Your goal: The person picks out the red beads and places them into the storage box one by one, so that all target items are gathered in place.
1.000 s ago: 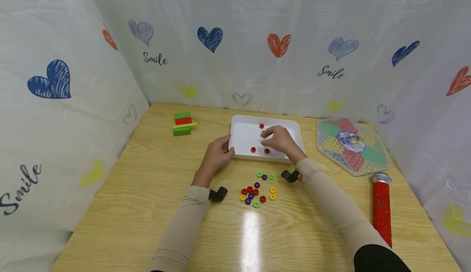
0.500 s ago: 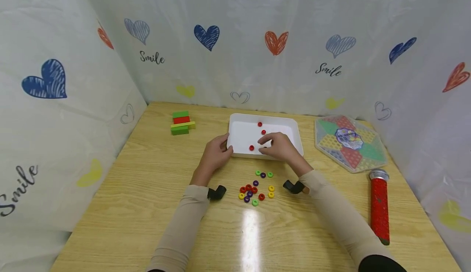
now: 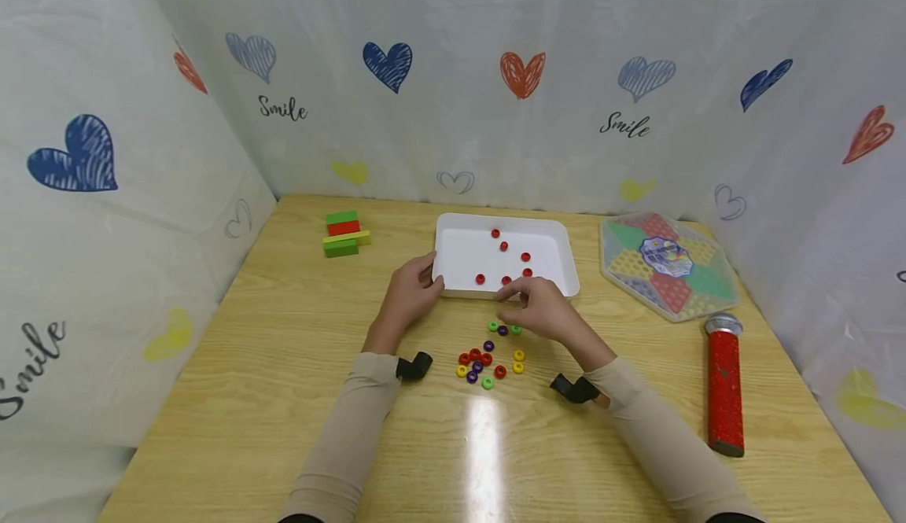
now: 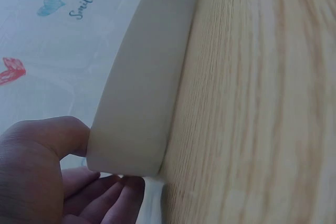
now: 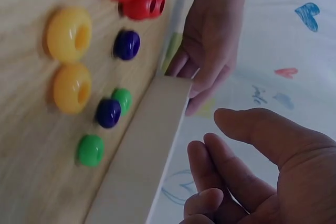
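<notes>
A shallow white tray with several red beads in it stands at the back of the table. My left hand grips its left end; in the left wrist view the thumb lies at the corner and the fingers curl round the end wall. My right hand hovers over the tray's near edge, thumb and fingers apart, holding nothing visible. On the near side lie several loose ring-shaped beads: red ones, yellow ones, purple ones and green ones.
Green, red and yellow blocks lie at the back left of the wooden table. A clear-lidded hexagonal game board is right of the tray, with a red microphone in front of it. White sheeting with printed hearts surrounds the table.
My right hand has drawn back from over the tray's middle toward its near edge, uncovering red beads at the tray's right. My left hand has kept its grip on the tray.
</notes>
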Motion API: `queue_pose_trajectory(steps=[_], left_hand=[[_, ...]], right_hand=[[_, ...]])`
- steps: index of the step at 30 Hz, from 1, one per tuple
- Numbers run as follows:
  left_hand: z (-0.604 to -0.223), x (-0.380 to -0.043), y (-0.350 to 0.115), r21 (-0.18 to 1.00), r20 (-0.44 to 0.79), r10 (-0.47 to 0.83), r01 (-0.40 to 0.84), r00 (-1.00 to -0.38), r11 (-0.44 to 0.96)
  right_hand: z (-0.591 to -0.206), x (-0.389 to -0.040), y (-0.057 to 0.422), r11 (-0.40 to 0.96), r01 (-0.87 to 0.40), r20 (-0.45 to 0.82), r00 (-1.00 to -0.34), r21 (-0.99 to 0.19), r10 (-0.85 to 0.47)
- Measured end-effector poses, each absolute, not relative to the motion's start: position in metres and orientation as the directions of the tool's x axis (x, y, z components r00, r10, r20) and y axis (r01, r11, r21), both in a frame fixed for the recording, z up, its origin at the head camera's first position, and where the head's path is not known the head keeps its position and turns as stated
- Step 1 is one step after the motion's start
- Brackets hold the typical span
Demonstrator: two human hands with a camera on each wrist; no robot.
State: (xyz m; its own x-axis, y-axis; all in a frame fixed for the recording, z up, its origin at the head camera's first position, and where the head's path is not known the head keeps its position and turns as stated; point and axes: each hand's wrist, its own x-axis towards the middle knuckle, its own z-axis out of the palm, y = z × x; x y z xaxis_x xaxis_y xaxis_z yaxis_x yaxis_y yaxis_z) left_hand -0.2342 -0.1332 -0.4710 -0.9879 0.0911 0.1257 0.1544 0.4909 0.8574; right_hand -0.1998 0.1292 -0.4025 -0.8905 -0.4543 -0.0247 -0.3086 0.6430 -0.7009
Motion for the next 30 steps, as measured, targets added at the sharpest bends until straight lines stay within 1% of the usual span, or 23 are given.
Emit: queue_pose_trajectory(steps=[6, 11, 19, 25, 30], left_hand=[[-0.473, -0.235, -0.132, 0.858, 0.121, 0.099, 0.154, -0.988, 0.491], [-0.473, -0.237, -0.132, 0.851, 0.150, 0.099, 0.179, -0.984, 0.493], [-0.473, -0.237, -0.132, 0.855, 0.155, 0.096, 0.182, -0.983, 0.486], [-0.474, -0.237, -0.133, 0.862, 0.152, 0.089, 0.176, -0.984, 0.474], [-0.475, -0.238, -0.133, 0.862, 0.152, 0.092, 0.177, -0.984, 0.475]], right_hand=[[-0.410, -0.177, 0.137, 0.622, -0.287, -0.035, -0.891, -0.728, -0.453], [-0.416, -0.163, 0.139, 0.588, -0.291, -0.024, -0.883, -0.755, -0.468], [-0.425, -0.150, 0.139, 0.633, -0.286, -0.046, -0.890, -0.719, -0.454], [-0.431, -0.144, 0.139, 0.631, -0.295, -0.052, -0.881, -0.718, -0.471], [-0.435, -0.138, 0.136, 0.651, -0.269, -0.084, -0.885, -0.710, -0.458]])
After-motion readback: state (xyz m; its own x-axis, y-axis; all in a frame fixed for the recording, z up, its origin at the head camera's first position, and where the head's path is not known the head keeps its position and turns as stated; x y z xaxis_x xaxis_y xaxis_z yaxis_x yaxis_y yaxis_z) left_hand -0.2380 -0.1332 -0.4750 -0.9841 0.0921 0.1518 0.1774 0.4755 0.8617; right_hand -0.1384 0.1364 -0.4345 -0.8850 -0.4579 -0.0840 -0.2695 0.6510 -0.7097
